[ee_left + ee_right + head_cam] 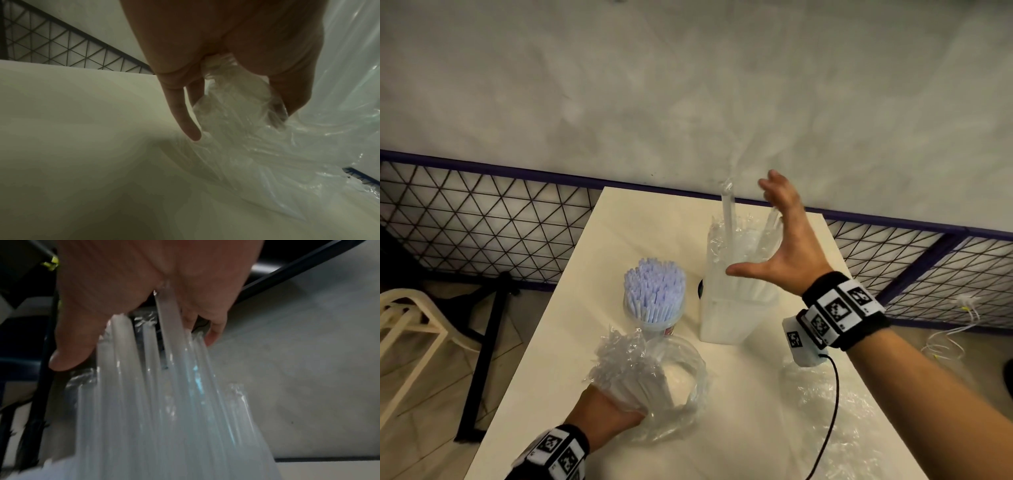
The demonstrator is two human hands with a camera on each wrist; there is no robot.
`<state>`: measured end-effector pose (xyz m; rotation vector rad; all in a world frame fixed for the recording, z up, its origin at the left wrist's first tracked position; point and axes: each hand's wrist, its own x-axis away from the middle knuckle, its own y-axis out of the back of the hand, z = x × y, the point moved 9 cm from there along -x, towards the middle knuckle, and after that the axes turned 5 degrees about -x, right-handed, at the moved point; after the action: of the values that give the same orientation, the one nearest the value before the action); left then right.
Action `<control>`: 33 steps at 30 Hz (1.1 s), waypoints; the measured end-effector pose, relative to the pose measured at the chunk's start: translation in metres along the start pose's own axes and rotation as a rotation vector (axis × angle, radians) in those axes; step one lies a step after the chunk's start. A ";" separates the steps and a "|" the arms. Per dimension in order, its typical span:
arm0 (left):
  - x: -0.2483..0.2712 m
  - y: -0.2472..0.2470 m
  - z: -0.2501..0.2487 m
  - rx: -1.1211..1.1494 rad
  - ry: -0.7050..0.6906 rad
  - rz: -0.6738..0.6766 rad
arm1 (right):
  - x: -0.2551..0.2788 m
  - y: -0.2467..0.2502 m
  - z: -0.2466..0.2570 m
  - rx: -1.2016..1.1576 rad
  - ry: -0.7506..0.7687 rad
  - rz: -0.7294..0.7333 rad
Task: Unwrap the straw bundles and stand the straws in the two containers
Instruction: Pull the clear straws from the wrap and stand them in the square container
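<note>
Over the tall box (726, 318) on the counter (750, 411), right hand (787, 246) spread, touching upright clear straws (729, 219). Left hand (602, 416), nearer, grips a wrapped bundle (635, 377) angled toward it.

Cream desk against a grey plaster wall, mesh fence panel behind.
Wall (688, 85) is mottled grey, fills the upper half of the head view. Below it a dark purple-framed wire mesh panel (482, 209) with a triangle pattern runs the whole width behind the desk (647, 233). Desk top plain cream, black metal leg (482, 359) showing at left. Floor (424, 411) in pale wood-look planks. Cream chair frame (407, 329) at far left. White cables (948, 335) lie on the floor at right, near the mesh. Light soft, even, indoor.
</note>
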<state>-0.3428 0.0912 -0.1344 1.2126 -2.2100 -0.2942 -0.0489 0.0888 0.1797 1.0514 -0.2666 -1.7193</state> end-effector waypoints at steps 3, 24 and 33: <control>0.001 0.000 0.001 -0.009 -0.004 0.005 | -0.002 -0.022 0.002 0.181 0.022 0.071; 0.003 -0.003 -0.008 0.027 -0.049 0.036 | -0.041 -0.056 0.008 0.512 0.241 0.268; 0.002 0.000 -0.002 -0.047 -0.001 0.024 | -0.039 -0.030 -0.005 0.466 0.139 0.093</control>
<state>-0.3423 0.0896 -0.1327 1.1603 -2.2047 -0.3350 -0.0625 0.1358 0.1782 1.4646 -0.6381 -1.5254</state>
